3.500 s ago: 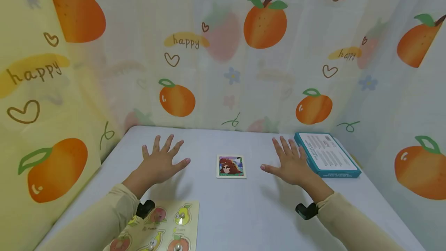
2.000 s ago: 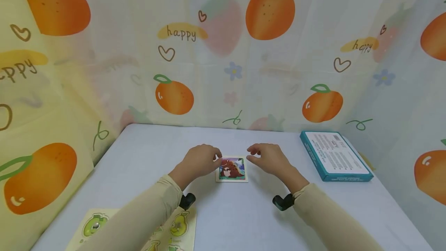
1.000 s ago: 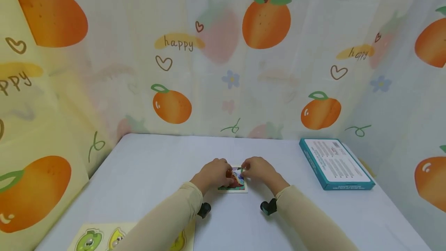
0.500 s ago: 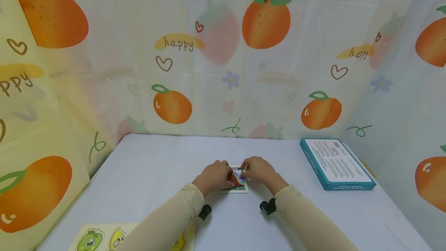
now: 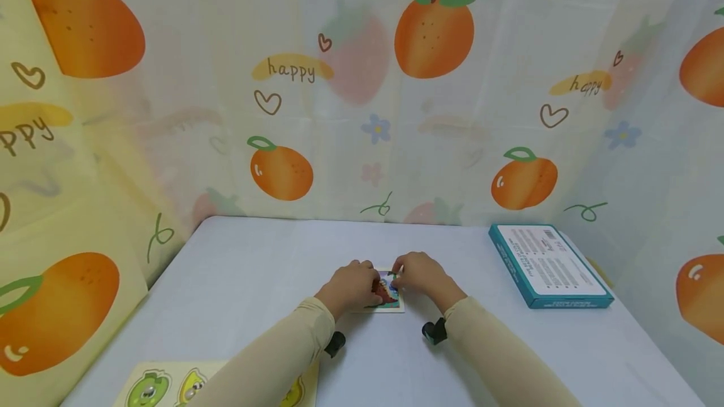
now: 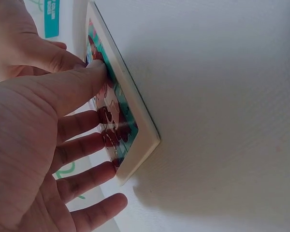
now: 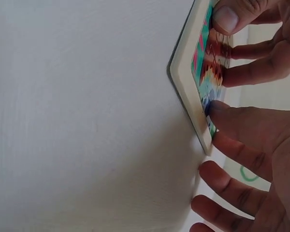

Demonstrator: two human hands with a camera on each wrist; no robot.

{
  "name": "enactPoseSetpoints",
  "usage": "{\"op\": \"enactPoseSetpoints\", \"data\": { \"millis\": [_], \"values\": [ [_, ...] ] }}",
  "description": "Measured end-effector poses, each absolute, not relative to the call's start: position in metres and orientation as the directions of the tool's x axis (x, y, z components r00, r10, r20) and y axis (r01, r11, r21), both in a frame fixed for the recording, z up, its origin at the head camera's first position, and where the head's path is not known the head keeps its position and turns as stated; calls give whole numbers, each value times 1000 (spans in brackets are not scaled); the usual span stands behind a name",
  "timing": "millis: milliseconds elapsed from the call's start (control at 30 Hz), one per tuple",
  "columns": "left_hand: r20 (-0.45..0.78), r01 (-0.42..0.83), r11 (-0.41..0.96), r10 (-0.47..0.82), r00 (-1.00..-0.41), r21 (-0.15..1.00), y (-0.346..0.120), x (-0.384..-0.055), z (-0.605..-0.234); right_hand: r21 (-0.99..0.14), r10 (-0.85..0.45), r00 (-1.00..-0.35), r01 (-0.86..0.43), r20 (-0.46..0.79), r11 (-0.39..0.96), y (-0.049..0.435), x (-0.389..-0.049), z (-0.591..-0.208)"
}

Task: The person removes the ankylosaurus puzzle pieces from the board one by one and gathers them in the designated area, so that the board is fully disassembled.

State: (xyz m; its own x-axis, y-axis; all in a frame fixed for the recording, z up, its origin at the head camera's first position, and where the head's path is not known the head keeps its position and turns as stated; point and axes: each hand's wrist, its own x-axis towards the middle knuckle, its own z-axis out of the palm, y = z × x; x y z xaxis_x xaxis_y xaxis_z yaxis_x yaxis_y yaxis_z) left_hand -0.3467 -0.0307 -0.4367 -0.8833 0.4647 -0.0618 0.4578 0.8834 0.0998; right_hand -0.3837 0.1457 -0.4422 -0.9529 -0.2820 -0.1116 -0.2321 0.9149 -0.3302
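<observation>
A small square jigsaw puzzle (image 5: 388, 298) lies flat on the white table, showing a brown dinosaur inside a pale frame. My left hand (image 5: 351, 286) covers its left part. In the left wrist view, that thumb (image 6: 89, 77) and several fingertips bear on the picture, the little finger standing off its edge. My right hand (image 5: 424, 276) is at the upper right corner. There the right thumb (image 7: 232, 118) and index finger pinch at the picture, the other fingers spread beyond the frame. Whether any piece is loose, I cannot tell.
A teal box (image 5: 551, 265) with a white printed label lies at the back right. At the front left, a fruit picture board (image 5: 170, 369) is partly hidden under the left sleeve. A fruit-patterned curtain (image 5: 351, 124) closes off the table's back and sides.
From spread apart above the table, both hands have come inward and down onto the puzzle. Over the last second they have hardly moved; the view has shifted slightly.
</observation>
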Motion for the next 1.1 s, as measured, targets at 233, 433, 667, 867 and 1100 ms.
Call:
{"op": "enactPoseSetpoints", "data": {
  "millis": [233, 433, 667, 867, 1100],
  "values": [
    [-46, 469, 881, 473, -880, 64, -29, -350, -441, -312, -277, -953, -227, -124, 922, 143, -386, -445],
    [-39, 480, 876, 482, -875, 44, -29, -349, -441, -313, -270, -955, -220, -126, 924, 142, -384, -444],
    [-49, 475, 879, 476, -878, 43, -28, -344, -436, -336, -271, -955, -217, -122, 916, 141, -383, -443],
    [-40, 477, 878, 478, -877, 46, -28, -343, -437, -363, -272, -956, -215, -113, 907, 142, -384, -444],
    [-26, 481, 875, 483, -875, 49, -30, -344, -438, -375, -299, -950, -245, -92, 894, 141, -382, -441]
  ]
}}
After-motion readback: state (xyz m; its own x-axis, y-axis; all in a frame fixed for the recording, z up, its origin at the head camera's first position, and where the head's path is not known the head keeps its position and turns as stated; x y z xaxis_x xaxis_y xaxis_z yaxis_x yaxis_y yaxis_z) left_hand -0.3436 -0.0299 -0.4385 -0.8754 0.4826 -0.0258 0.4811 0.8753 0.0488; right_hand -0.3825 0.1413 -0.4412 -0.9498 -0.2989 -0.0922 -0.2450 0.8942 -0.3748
